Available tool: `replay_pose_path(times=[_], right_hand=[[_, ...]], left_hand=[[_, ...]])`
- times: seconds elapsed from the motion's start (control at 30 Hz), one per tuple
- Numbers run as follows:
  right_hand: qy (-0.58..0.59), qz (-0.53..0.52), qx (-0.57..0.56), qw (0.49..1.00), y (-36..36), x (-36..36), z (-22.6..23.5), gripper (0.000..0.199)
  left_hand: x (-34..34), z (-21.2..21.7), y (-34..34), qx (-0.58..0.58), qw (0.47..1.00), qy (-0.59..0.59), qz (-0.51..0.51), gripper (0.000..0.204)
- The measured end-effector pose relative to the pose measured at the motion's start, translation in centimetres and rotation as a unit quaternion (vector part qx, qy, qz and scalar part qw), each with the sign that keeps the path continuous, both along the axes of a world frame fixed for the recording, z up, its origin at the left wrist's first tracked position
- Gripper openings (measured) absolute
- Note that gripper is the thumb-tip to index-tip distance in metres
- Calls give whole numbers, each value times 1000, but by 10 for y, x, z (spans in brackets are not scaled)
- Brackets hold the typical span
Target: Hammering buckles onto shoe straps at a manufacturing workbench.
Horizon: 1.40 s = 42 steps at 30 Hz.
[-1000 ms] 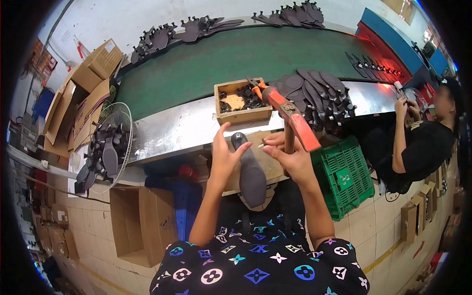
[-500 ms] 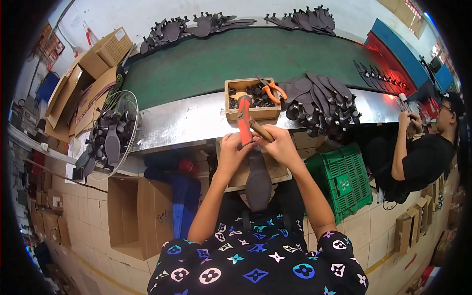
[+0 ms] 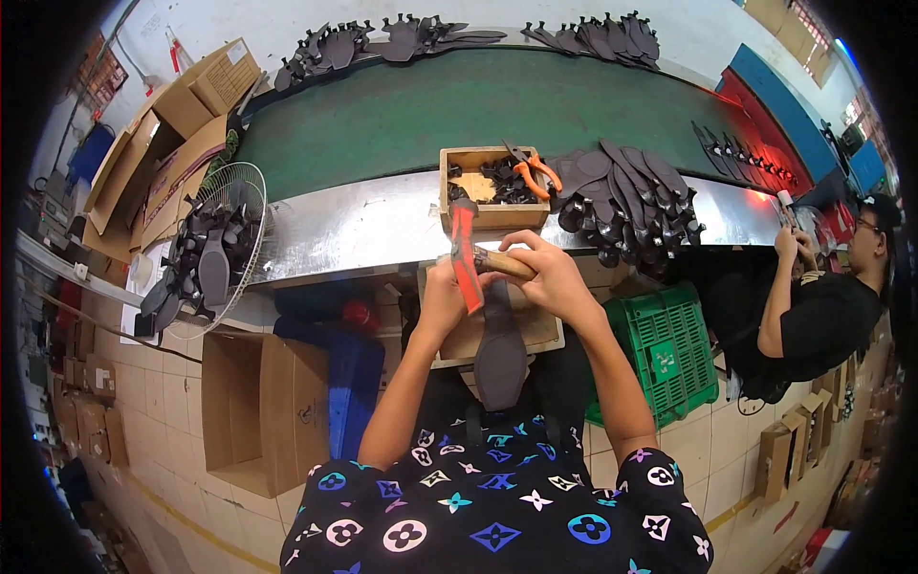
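My right hand (image 3: 555,279) is closed around the wooden handle of a hammer (image 3: 466,268) with a red head. The hammer head hangs over the heel end of a dark grey shoe sole (image 3: 501,359), whose broad forefoot points toward me. On the other side of that heel end, my left hand (image 3: 442,298) is closed, its fingertips partly covered by the hammer head; it appears to grip the sole there. Beneath the sole lies a wooden board (image 3: 543,333) at my lap. Where the sole meets the heel is hidden.
Beyond my hands, a wooden box (image 3: 494,220) holds small black parts, with orange-handled pliers (image 3: 537,180) on its edge. Soles (image 3: 622,196) are piled to its right. A wire basket (image 3: 260,225) of soles stands left, a green crate (image 3: 665,354) right. A co-worker (image 3: 822,297) sits far right.
The hammer has tilted and its head has shifted slightly left, its handle now lying more level. My right hand has turned with it. The left hand has barely moved.
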State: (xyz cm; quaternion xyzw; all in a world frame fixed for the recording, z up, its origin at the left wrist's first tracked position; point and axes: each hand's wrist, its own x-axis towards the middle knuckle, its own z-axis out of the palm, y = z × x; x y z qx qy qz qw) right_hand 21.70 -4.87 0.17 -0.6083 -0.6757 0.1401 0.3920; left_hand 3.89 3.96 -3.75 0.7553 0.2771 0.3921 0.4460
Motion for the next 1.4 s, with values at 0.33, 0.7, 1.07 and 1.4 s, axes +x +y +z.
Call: replay_pose_path(times=[0.33, 0.7, 1.07, 1.4], right_hand=[[170, -93, 26, 981, -92, -39, 39, 33], [91, -138, 91, 982, -111, -41, 76, 29], [20, -98, 56, 993, -102, -32, 92, 21], [94, -143, 32, 985, -93, -29, 59, 14]], left_hand=[[-3, -16, 10, -150, 986, -28, -73, 28], [-11, -3, 5, -73, 993, 79, -56, 69], [-14, -13, 2, 74, 965, 252, -20, 111], [-28, -11, 1, 237, 954, 182, -28, 31]])
